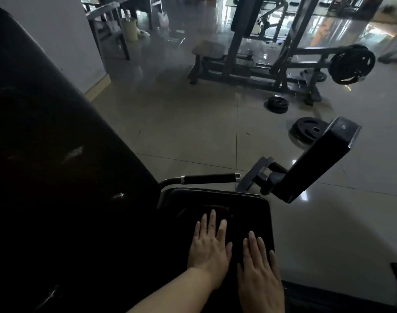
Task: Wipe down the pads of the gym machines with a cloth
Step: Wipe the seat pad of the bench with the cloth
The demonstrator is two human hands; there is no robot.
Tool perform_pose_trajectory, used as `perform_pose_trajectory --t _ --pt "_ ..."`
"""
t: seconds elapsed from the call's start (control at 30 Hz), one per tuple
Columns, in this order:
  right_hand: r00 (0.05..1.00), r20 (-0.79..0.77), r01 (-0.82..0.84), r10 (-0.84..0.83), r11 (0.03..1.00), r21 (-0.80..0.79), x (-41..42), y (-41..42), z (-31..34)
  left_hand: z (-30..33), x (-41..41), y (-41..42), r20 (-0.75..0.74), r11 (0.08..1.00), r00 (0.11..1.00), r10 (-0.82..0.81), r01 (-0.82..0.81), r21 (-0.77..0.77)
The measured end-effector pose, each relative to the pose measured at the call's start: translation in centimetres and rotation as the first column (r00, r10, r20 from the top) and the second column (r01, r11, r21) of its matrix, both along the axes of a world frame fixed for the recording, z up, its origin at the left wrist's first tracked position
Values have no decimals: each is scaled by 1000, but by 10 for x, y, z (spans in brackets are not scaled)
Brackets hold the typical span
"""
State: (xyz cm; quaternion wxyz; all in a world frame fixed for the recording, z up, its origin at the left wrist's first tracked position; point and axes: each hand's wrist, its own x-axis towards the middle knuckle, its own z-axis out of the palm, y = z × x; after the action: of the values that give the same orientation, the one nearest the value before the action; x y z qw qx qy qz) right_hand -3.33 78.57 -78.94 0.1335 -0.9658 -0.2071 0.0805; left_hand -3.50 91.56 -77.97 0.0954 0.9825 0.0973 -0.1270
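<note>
Here both hands lie flat, fingers straight and spread, on the black seat pad (249, 213) of a gym machine. The left hand (210, 247) sits a little further forward than the right hand (259, 274), and the two are just beside each other. Under the left fingertips is a dark, slightly reddish patch that may be the cloth (215, 210), but the light is too dim to be sure; neither hand curls round anything. A tall black back pad (57, 154) rises on the left. Beyond the seat are a black handle (210, 178) with metal ends and a tilted leg pad (317, 163). Weight plates (310, 131) lie on the shiny tiled floor (193, 123), with another machine (272, 64) further off.
</note>
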Motion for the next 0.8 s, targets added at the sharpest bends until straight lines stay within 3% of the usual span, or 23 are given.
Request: perform_pose_trajectory --t 0.17,0.4,0.47,0.57,0.7,0.8 --pt "999 10 -48 49 998 -30 8 13 -10 -9 32 28 41 998 998 56 -55 -32" --pt "999 -35 14 -13 999 31 11 16 -4 -3 92 78 -77 987 984 163 -164 -1" --pt "998 -41 40 -40 999 -15 23 21 1 -3 101 85 -87 984 981 174 -175 -12" --pt "997 55 55 -51 995 -81 55 28 9 -5 97 86 12 986 987 159 -158 -52" --pt "997 14 76 -75 988 -132 63 33 16 -20 77 81 258 983 951 171 -147 -110" --pt "997 9 83 -83 985 -148 59 35 14 -26 51 77 293 985 941 169 -150 -86"
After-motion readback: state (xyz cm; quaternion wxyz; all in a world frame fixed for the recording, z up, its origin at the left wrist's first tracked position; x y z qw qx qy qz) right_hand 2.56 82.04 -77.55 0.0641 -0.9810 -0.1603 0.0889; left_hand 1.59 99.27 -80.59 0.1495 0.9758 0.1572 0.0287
